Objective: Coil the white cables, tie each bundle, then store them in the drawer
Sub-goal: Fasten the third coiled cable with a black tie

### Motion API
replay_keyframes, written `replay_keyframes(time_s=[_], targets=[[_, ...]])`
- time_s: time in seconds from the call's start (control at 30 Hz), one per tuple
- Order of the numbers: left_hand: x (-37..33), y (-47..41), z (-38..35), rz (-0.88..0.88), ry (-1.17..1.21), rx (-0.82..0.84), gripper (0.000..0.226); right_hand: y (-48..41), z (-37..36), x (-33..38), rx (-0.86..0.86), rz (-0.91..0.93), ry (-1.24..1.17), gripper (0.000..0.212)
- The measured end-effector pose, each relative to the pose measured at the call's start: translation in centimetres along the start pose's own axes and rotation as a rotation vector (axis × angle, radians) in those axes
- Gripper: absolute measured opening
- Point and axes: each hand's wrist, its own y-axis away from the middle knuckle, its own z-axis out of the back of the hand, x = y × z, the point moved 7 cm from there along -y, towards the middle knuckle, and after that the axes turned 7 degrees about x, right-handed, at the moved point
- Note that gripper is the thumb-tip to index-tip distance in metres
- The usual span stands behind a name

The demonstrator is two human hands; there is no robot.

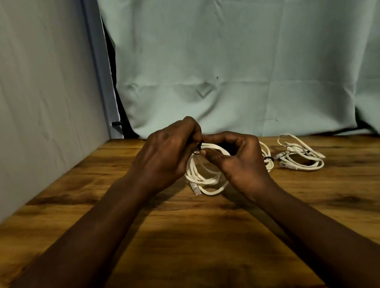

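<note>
Coils [200, 177] [266, 153] [311, 167] three; one in two hands [168, 157] [242, 160]

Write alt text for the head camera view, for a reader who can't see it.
The left hand and right hand hold a white cable coil over a wooden table, pinching its top where a dark tie shows. More coiled white cable lies on the table to the right, before a pale green cloth.
</note>
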Motion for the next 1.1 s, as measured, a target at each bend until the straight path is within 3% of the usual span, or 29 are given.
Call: replay_keyframes(time_s=[0.2, 0.37, 0.5, 0.73, 0.83, 1.1], targets=[[-0.5, 0.5, -0.2, -0.02, -0.019, -0.062, 0.011, -0.1, 0.3, 0.1, 0.008, -0.027, -0.031, 0.025], [-0.3, 0.8, -0.8, 0.108, 0.056, -0.193, 0.013, -0.2, 1.0, -0.3, -0.055, -0.025, -0.043, 0.027], [-0.7, 1.4, -1.1, 0.329, 0.16, -0.345, 0.016, -0.1, 1.0, -1.1, -0.137, -0.048, 0.001, 0.024], [0.2, 1.5, -2.7, 0.467, 0.437, -0.324, 0.028, 0.3, 1.1, -2.2, -0.224, -0.097, 0.017, 0.022], [0.2, 1.3, -2.2, 0.428, 0.413, -0.318, 0.033, 0.4, 0.8, -2.1, -0.212, -0.105, 0.035, 0.022], [-1.5, 0.3, -1.2, 0.181, 0.042, -0.169, 0.038, 0.1, 1.0, -0.6, -0.121, -0.03, 0.2, 0.026]])
